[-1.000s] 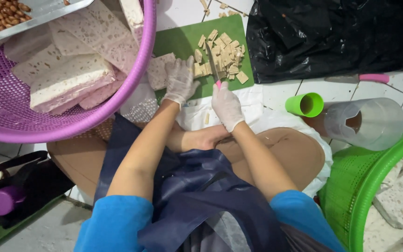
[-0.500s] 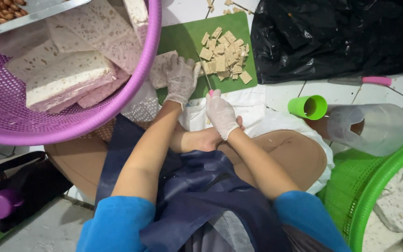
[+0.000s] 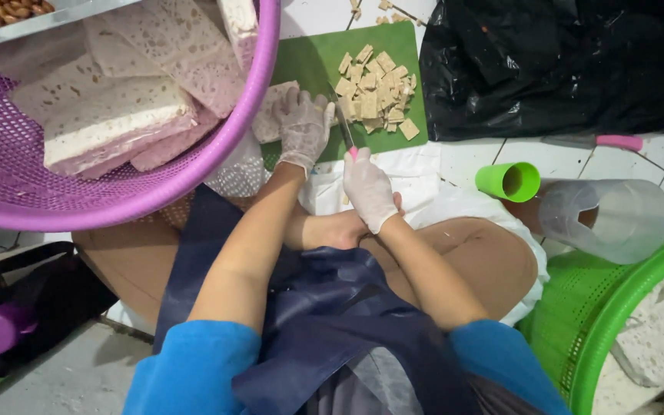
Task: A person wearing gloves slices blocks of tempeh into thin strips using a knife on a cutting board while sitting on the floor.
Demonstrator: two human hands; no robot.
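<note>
My gloved left hand point(image 3: 303, 123) presses down on a pale tempeh slab point(image 3: 272, 107) at the left side of the green cutting board point(image 3: 313, 58). In my gloved right hand point(image 3: 368, 188) is a knife with a pink handle point(image 3: 345, 127), its blade lying on the board just right of my left fingers. A pile of small cut tempeh cubes point(image 3: 374, 96) sits on the board's right half.
A purple basket point(image 3: 109, 200) of large tempeh blocks fills the upper left. A black plastic bag point(image 3: 562, 61) lies upper right, with a second pink-handled knife point(image 3: 593, 141) below it. A green cup point(image 3: 509, 181), a clear jug point(image 3: 609, 219) and a green basket point(image 3: 616, 315) stand at right.
My right hand has drawn the knife back toward my body, from over the cut cubes to the board's near edge. My left hand has stayed on the slab.
</note>
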